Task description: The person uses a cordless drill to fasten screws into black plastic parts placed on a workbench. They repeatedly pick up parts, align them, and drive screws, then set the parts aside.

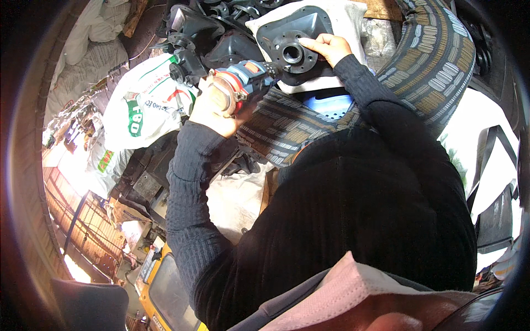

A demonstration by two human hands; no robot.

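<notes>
A black moulded part (pixel 312 22) with a round flanged collar rests on a white sack across my lap. Its collar has a central hole and a ring of small holes. My right hand (pixel 330 48) grips the collar's edge, thumb laid over its upper right rim. In my left hand (pixel 212 115) is a blue-grey hand tool (pixel 251 76) with an orange-red ring and a pale round end; its exact kind is unclear. The tool's dark tip points at the collar's left side, and whether they touch cannot be made out.
More black moulded parts (pixel 232 47) lie heaped beyond my left hand. A white printed plastic bag (pixel 144 105) sits to the left. A patterned cushioned ring (pixel 428 60) curves around the right. At lower left stands a yellow-framed machine (pixel 171 289).
</notes>
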